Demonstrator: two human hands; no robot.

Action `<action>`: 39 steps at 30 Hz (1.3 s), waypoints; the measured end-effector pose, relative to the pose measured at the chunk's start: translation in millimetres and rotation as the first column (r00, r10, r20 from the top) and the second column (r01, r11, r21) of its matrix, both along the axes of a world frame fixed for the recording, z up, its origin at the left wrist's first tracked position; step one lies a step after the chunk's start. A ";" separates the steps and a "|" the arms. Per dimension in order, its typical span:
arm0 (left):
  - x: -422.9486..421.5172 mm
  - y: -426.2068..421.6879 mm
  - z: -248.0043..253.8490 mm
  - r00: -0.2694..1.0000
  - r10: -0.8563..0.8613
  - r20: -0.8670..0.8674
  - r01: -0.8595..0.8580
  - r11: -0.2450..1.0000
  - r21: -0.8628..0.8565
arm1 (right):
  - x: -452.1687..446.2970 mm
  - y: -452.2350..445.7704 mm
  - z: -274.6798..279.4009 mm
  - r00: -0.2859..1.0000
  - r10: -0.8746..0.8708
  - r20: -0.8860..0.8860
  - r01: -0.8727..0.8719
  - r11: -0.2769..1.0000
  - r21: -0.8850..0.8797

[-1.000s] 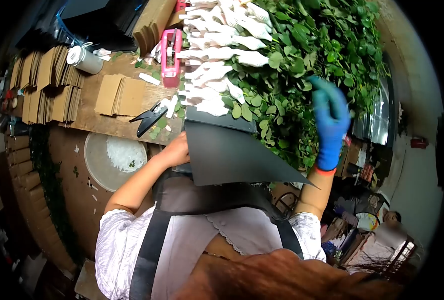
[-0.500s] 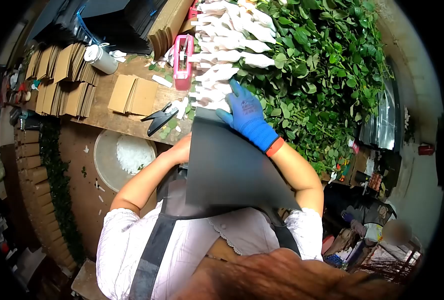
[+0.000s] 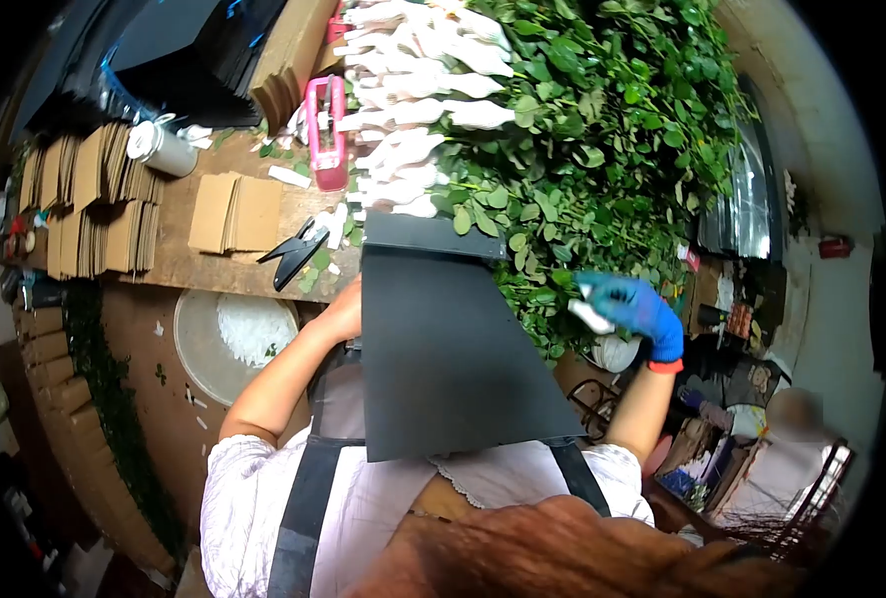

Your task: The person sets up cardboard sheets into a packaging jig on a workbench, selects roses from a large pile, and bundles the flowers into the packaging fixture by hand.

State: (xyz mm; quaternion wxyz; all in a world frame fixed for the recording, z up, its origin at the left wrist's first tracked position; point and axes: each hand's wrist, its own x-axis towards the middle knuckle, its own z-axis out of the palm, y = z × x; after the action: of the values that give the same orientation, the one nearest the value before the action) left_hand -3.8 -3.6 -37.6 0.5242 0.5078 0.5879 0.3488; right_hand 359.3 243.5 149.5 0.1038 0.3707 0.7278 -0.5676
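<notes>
A large black sheet hangs from the table's front edge over my lap, its top folded into a raised strip. My left hand, bare, is at the sheet's left edge; its fingers are hidden behind it. My right hand, in a blue glove, is right of the sheet by the lower leaves, its fingers closed around a small white object that I cannot identify. White-netted flower heads lie in rows beyond the sheet, their leafy green stems pointing right.
Black pliers-like snips, a pink tool, cardboard pieces and a white bottle lie on the wooden table. A tub of white bits is below. Another person is at lower right.
My right hand went from the raised position over the leaves to the nearest flower heads, then back right and lower, now with a white object. The black sheet has swung down flatter.
</notes>
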 end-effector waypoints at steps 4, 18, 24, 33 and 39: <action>-0.4 -0.5 -4.7 0.993 -0.058 -0.099 0.058 0.998 -0.001 | 29.4 -33.7 15.0 0.749 -0.085 0.657 -0.235 0.893 0.384; 1.5 -1.3 12.0 0.997 -0.024 -0.068 0.015 0.992 -0.126 | -59.3 61.1 -128.5 0.993 -0.047 0.108 -0.088 0.309 0.947; -0.1 2.0 11.5 0.996 -0.062 -0.059 0.059 0.997 -0.057 | -61.7 37.0 -82.8 0.991 0.005 -0.134 0.131 0.175 0.976; 1.9 -16.0 -48.0 0.933 -0.142 -0.331 0.173 0.983 0.068 | -51.9 42.7 -118.4 0.993 -0.059 0.102 -0.067 0.423 0.904; -1.0 -1.5 -50.4 0.921 -0.165 -0.351 0.274 0.919 0.285 | 8.1 22.3 -52.9 0.926 -0.151 -0.346 0.341 -0.062 0.938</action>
State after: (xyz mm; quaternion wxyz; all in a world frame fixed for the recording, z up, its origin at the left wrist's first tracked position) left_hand -4.8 -5.1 -87.9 0.3659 0.7013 0.5371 0.2929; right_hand 367.4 265.9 96.7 -0.3422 0.4191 0.8368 0.0835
